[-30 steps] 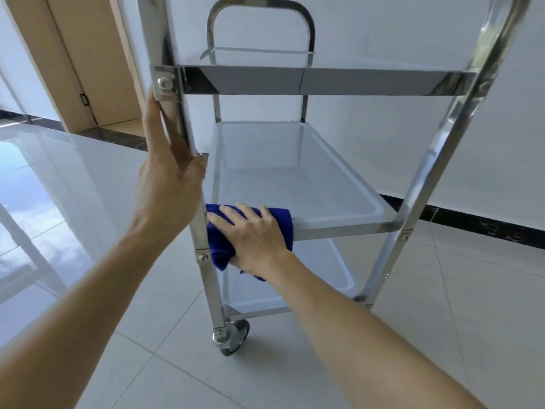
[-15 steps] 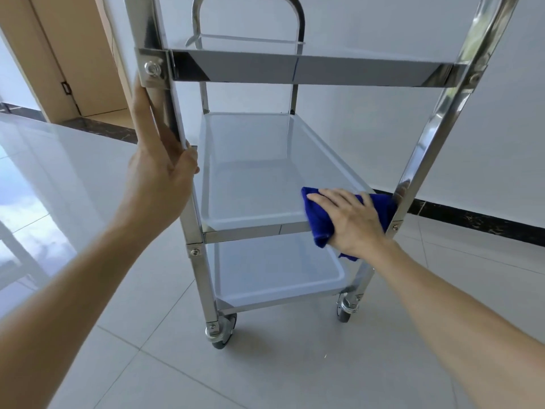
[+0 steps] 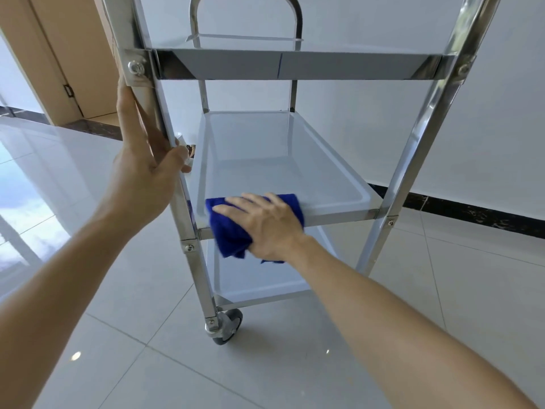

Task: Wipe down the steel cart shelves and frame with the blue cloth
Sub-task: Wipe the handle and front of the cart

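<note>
A three-shelf steel cart stands in front of me, its near left post (image 3: 153, 113) shiny and upright. My left hand (image 3: 144, 172) grips that post just below the top shelf. The blue cloth (image 3: 228, 231) is bunched on the near rail of the middle shelf (image 3: 342, 215), close to the left post, part of it hanging below the rail. My right hand (image 3: 262, 225) presses flat on the cloth with fingers spread. The bottom shelf (image 3: 259, 278) shows beneath my forearm.
The cart rolls on casters; the near left wheel (image 3: 227, 326) is visible. Glossy light floor tiles (image 3: 118, 364) surround it. A white wall with a dark skirting strip (image 3: 472, 211) runs behind on the right. A wooden door (image 3: 67, 54) is at the far left.
My right hand slid the cloth along the middle shelf's near rail to the right post, then back to the left end. My left hand stayed on the left post.
</note>
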The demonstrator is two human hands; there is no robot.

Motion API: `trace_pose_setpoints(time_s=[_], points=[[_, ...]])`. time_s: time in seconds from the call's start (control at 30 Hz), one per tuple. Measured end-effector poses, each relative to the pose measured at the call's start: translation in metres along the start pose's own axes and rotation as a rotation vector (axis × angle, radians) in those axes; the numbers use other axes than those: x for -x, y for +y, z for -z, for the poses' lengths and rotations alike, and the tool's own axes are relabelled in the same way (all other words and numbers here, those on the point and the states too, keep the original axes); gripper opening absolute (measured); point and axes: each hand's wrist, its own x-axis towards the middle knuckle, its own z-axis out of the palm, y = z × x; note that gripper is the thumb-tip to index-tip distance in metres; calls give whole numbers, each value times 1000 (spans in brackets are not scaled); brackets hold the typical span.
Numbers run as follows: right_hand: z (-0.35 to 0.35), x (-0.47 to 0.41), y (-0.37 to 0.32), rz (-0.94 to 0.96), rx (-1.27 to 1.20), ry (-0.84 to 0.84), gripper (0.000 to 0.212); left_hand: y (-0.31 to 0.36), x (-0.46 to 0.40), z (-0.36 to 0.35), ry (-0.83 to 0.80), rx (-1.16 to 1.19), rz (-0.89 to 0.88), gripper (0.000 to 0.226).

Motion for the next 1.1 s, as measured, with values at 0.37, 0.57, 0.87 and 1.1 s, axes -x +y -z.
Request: trace_pose_setpoints(time_s=[0.37,0.57,0.87,1.1], points=[[21,89,104,-410,-353,-117,89,-13,6,-13,34,-11,49,78],[32,90,101,-480,-539,-44,72,6,8,-13,255,-117,-10,73],[77,127,85,-814,-1577,235,36,72,6,-29,207,-574,-556,47],[108,163,106,-1231,-1901,420,36,134,-44,-69,-115,-677,-641,61]])
